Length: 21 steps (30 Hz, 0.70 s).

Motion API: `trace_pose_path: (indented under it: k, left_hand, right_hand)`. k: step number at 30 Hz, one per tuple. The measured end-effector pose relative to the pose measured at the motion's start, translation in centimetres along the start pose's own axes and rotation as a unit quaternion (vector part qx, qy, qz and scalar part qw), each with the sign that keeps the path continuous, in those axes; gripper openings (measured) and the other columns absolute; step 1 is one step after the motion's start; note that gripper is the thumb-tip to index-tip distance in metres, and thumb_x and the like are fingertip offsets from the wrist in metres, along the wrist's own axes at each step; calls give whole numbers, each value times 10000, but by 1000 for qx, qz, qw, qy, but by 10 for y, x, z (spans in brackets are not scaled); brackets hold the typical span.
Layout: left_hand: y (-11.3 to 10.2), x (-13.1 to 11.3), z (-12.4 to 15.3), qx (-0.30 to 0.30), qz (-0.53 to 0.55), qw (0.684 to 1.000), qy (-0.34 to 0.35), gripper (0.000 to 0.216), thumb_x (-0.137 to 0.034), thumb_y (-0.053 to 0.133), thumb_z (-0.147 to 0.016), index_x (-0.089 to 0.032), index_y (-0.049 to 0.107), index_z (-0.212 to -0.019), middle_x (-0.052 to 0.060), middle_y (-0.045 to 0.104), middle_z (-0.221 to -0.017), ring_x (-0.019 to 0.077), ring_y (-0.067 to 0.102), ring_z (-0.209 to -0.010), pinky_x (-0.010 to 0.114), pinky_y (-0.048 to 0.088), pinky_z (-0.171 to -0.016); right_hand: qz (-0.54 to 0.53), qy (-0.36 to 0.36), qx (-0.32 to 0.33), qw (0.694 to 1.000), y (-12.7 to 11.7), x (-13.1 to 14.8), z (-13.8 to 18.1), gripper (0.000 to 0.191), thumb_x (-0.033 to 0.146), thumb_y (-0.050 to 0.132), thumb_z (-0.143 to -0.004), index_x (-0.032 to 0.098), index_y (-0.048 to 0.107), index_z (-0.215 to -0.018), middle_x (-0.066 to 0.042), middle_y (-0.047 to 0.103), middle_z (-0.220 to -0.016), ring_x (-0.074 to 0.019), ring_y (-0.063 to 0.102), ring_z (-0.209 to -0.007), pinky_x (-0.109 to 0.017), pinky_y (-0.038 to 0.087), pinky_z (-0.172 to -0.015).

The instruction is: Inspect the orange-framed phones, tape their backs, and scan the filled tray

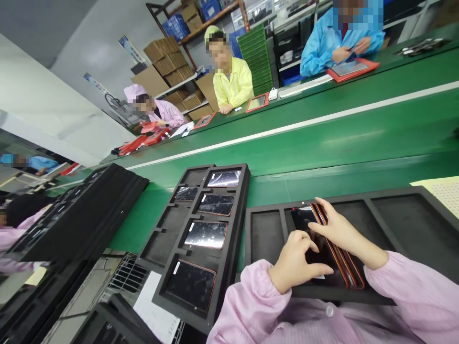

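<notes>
Several phones with orange-red edges (346, 267) stand close together as a leaning stack over a black foam tray (267, 234) in front of me. My right hand (339, 231) grips this stack from the right, with the thumb on the front dark screen and the fingers reaching around the back. Over the lower left of the same screen is my left hand (297, 260), its fingers bent and the thumb stretched apart from them. Whether its fingertips press on the glass I cannot tell. Part of a white label shows beneath the left thumb.
Left of my hands, stacked black foam trays (244, 191) hold phones in several slots. A taller pile of black trays (118, 200) stands further left. A green conveyor bench (304, 138) runs across, with co-workers behind it. Yellow paper (439, 191) lies at the right.
</notes>
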<state>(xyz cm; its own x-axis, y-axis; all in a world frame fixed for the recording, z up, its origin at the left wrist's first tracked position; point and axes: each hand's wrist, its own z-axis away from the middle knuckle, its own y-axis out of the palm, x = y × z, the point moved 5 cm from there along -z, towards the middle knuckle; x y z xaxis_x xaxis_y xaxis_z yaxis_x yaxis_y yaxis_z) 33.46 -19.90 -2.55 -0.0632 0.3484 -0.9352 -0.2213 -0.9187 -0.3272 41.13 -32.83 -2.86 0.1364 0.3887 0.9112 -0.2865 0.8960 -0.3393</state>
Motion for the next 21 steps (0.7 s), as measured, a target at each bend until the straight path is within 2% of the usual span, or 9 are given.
trace_pose_path:
  k: [2, 4, 6, 8, 10, 13, 16, 18, 21]
  left_hand:
    - [-13, -4, 6, -128, 61, 990, 3, 360, -279, 780, -561, -212, 582, -855, 91, 529, -1113, 309, 446, -1142, 485, 333, -1012]
    - [-18, -10, 10, -183, 206, 961, -5, 496, -281, 753, -566, -225, 571, -1024, 91, 518, -1221, 308, 425, -1207, 468, 319, -1029]
    - [-7, -21, 11, -93, 392, 914, -40, 547, -305, 716, -561, -194, 574, -1078, 101, 581, -1166, 315, 500, -1148, 446, 382, -966]
    - [8, -37, 17, 15, 514, 853, -85, 466, -275, 672, -539, -144, 623, -984, 107, 662, -970, 314, 594, -999, 417, 443, -858]
    - [15, -47, 25, 29, 552, 825, -120, 371, -200, 642, -507, -126, 645, -870, 87, 676, -785, 289, 638, -844, 376, 461, -756]
    - [18, -53, 36, 4, 552, 822, -138, 398, -120, 622, -469, -136, 650, -866, 47, 669, -710, 224, 628, -689, 318, 436, -663]
    - [23, -55, 42, 28, 525, 836, -157, 442, -89, 620, -440, -131, 665, -878, 32, 668, -727, 175, 587, -656, 278, 400, -638]
    - [26, -54, 44, 48, 505, 847, -161, 460, -77, 627, -430, -131, 672, -884, 27, 668, -730, 169, 577, -671, 270, 392, -648]
    - [30, -51, 45, 61, 511, 844, -152, 506, -77, 632, -426, -141, 673, -927, 30, 678, -745, 193, 595, -707, 294, 407, -691]
  right_hand:
    - [-25, -20, 0, 999, -1, 8, 6, 743, 421, 636, -601, 226, 381, -1272, -131, 534, -1292, -335, 511, -1190, -503, 386, -1024]
    - [-70, -37, 5, 997, 1, 19, 17, 708, 466, 600, -644, 236, 363, -1270, -119, 532, -1302, -295, 526, -1183, -453, 440, -989]
    - [-143, -58, -7, 988, 2, 28, 31, 682, 510, 576, -697, 246, 335, -1279, -116, 527, -1308, -264, 534, -1177, -417, 474, -955]
    - [-189, -92, -34, 977, 0, 35, 43, 641, 533, 572, -748, 260, 341, -1280, -114, 539, -1284, -246, 542, -1162, -401, 483, -943]
    - [-147, -144, -75, 976, -11, 43, 51, 586, 569, 584, -762, 262, 438, -1240, -115, 526, -1280, -252, 544, -1148, -403, 477, -947]
    - [-21, -203, -84, 975, -33, 59, 52, 508, 643, 570, -751, 267, 628, -1087, -106, 535, -1249, -270, 571, -1077, -421, 491, -915]
    - [66, -243, -18, 968, -46, 80, 47, 391, 625, 568, -764, 309, 710, -946, -73, 630, -1086, -264, 600, -998, -439, 512, -871]
    - [112, -290, 17, 950, -48, 95, 48, 289, 550, 570, -797, 318, 727, -866, -62, 658, -1011, -253, 613, -958, -436, 524, -845]
    - [170, -396, -15, 902, -50, 107, 61, 234, 389, 524, -864, 317, 724, -768, -51, 677, -1007, -247, 620, -949, -446, 521, -844]
